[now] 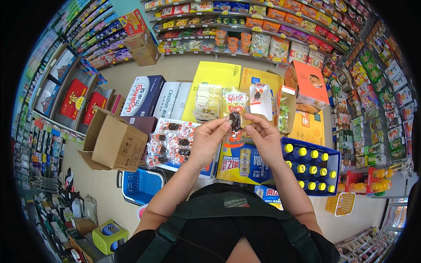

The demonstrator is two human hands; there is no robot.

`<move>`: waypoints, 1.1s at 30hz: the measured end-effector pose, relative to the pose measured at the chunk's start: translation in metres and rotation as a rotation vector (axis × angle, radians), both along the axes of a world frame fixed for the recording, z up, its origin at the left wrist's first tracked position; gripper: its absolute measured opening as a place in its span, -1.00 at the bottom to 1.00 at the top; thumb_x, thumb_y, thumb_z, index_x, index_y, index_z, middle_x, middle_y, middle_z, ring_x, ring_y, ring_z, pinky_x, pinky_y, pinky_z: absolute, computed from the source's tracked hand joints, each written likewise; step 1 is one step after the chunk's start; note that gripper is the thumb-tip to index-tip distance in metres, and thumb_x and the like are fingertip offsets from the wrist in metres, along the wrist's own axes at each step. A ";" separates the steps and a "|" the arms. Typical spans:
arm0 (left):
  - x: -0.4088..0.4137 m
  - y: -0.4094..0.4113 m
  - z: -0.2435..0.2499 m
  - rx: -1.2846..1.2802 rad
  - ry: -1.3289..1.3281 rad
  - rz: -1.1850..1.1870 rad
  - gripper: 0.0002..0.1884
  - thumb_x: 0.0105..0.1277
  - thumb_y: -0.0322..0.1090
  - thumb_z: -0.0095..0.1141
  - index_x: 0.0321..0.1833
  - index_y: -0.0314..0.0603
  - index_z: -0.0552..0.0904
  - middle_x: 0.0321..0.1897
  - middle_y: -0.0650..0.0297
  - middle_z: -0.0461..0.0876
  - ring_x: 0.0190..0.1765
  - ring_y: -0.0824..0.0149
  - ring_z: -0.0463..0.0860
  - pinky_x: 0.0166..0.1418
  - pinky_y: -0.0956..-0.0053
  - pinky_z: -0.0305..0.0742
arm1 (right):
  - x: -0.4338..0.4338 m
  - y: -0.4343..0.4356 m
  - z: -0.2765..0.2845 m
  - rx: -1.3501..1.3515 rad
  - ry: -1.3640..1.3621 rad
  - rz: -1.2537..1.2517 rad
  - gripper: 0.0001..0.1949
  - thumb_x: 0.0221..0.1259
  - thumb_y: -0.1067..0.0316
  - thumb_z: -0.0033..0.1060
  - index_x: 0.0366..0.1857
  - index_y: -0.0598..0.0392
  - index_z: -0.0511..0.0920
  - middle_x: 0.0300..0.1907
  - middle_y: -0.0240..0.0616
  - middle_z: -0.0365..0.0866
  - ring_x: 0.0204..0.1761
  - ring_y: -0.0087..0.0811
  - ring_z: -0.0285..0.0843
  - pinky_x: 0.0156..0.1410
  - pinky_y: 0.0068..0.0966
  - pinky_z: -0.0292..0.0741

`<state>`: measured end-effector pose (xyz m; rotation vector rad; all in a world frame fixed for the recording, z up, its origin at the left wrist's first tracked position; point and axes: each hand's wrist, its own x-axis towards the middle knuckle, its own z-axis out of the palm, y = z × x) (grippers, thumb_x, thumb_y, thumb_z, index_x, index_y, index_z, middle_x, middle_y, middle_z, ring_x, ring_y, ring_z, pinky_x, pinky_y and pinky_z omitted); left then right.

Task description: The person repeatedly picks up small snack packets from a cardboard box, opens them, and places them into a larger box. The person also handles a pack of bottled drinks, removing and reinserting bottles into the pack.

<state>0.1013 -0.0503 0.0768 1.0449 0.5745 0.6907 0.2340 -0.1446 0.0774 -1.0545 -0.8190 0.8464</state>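
Note:
Between my two hands is a clear plastic snack packet (pixel 235 121) with red-and-white print and dark brown food inside. My left hand (pixel 209 139) pinches its left edge between thumb and fingers. On the opposite edge, my right hand (pixel 264 136) does the same. To the left of my left hand, several similar packets (pixel 174 141) lie in rows on top of a box. Beyond my hands stands a row of pale packets (pixel 208 100). A small white carton (pixel 260 107) with one like packet in it is just past my right hand.
An open cardboard box (pixel 120 144) tilts at the left, above a blue shopping basket (pixel 143 184). On the right are a blue tray of yellow-capped bottles (pixel 309 167), an open carton of green packets (pixel 284 113) and an orange box (pixel 307 85). Stocked store shelves (pixel 204 24) surround the stacked cartons.

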 end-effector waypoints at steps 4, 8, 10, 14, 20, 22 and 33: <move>-0.002 0.002 -0.004 0.053 0.029 0.013 -0.78 0.27 -0.37 0.12 -0.09 -0.34 0.60 -0.34 0.31 0.62 -0.29 0.54 0.57 -0.21 0.69 0.50 | -0.002 0.003 -0.009 0.064 -0.188 -0.066 -0.70 0.20 0.54 0.07 0.04 0.21 0.45 -0.09 -0.35 0.35 -0.16 -0.62 0.42 -0.05 -0.72 0.40; -0.002 -0.003 -0.002 0.216 0.000 0.000 -0.76 0.28 -0.39 0.09 -0.04 -0.35 0.58 -0.24 0.24 0.59 -0.20 0.48 0.58 -0.08 0.61 0.54 | -0.005 -0.001 -0.006 -0.091 -0.545 -0.154 -0.67 0.20 0.49 0.10 0.06 0.22 0.44 -0.10 -0.33 0.35 -0.15 -0.59 0.42 -0.03 -0.68 0.41; 0.001 -0.006 -0.003 0.293 -0.039 -0.039 -0.75 0.29 -0.41 0.07 -0.01 -0.34 0.57 -0.19 0.22 0.56 -0.16 0.46 0.58 -0.06 0.59 0.55 | -0.010 0.001 -0.008 -0.018 -0.256 -0.036 -0.67 0.21 0.45 0.11 0.07 0.22 0.44 -0.10 -0.33 0.34 -0.18 -0.58 0.43 -0.07 -0.68 0.41; 0.000 -0.008 0.004 0.336 -0.020 -0.049 -0.76 0.29 -0.44 0.05 0.00 -0.32 0.57 -0.19 0.22 0.53 -0.16 0.45 0.57 -0.11 0.60 0.58 | -0.013 0.000 -0.010 -0.077 0.050 0.024 -0.68 0.28 0.34 0.03 0.06 0.23 0.44 -0.17 -0.37 0.48 -0.25 -0.63 0.45 -0.13 -0.72 0.42; -0.007 -0.005 0.002 0.226 -0.035 -0.003 -0.80 0.25 -0.49 0.10 -0.07 -0.33 0.56 -0.41 0.31 0.58 -0.40 0.56 0.53 -0.35 0.70 0.45 | -0.009 -0.005 -0.005 -0.065 0.337 0.088 -0.72 0.33 0.37 -0.08 0.03 0.28 0.44 -0.18 -0.33 0.56 -0.17 -0.65 0.48 -0.04 -0.68 0.43; -0.008 -0.007 0.007 0.138 -0.033 0.010 -0.82 0.23 -0.52 0.10 -0.11 -0.33 0.57 -0.45 0.34 0.57 -0.44 0.59 0.50 -0.40 0.73 0.42 | -0.011 -0.005 0.000 -0.050 0.383 0.098 -0.72 0.33 0.38 -0.09 0.02 0.29 0.45 -0.16 -0.31 0.56 -0.16 -0.63 0.49 -0.02 -0.66 0.44; -0.012 -0.007 0.008 0.054 -0.048 -0.043 -0.82 0.21 -0.44 0.17 -0.15 -0.34 0.59 -0.46 0.34 0.59 -0.52 0.61 0.45 -0.47 0.76 0.34 | -0.010 -0.008 -0.003 -0.014 0.387 0.150 -0.73 0.33 0.40 -0.09 0.03 0.30 0.43 -0.12 -0.27 0.55 -0.12 -0.57 0.51 0.02 -0.58 0.48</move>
